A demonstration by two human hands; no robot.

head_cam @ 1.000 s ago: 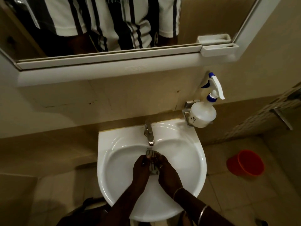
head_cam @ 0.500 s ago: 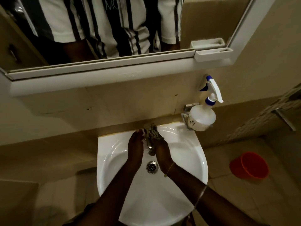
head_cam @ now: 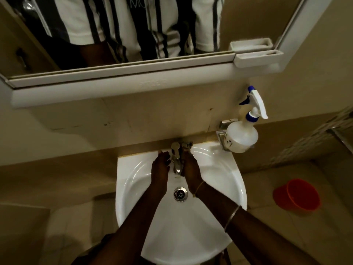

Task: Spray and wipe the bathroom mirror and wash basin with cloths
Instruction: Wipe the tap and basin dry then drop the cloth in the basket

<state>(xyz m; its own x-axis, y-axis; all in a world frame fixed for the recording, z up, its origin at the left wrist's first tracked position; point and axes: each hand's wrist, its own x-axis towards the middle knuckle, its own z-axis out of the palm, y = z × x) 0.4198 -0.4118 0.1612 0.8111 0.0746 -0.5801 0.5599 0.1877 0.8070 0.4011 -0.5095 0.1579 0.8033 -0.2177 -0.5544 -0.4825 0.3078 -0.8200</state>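
Head view, looking down over the wash basin (head_cam: 122, 190). Both forearms enter from 6 o'clock and meet at the tap (head_cam: 176, 161), which stands at 12 o'clock on the basin's back ledge.

Left hand (head_cam: 160, 169) – lies along the tap's 9 o'clock side, fingers straight and close together, tips reaching the back ledge. It holds nothing that I can see.

Right hand (head_cam: 191, 169) – lies along the tap's 3 o'clock side, fingers reaching up to the tap's base. A small grey cloth (head_cam: 186, 145) is bunched there at the fingertips, touching the tap. Whether the fingers pinch it or only press it I cannot tell. Thin bangles ring the wrist and forearm.

Drain (head_cam: 180, 194) is uncovered, just toward 6 o'clock from the tap, between the two wrists.

Spray bottle (head_cam: 241, 136) hangs in a metal holder (head_cam: 221, 134) on the wall at about 2 o'clock from the basin, nozzle up, apart from both hands.

Mirror (head_cam: 248, 20) spans the top of the view, with a white shelf (head_cam: 95, 92) under it, and reflects a striped shirt. Red bucket (head_cam: 298, 196) sits on the floor at 3 o'clock, well apart.
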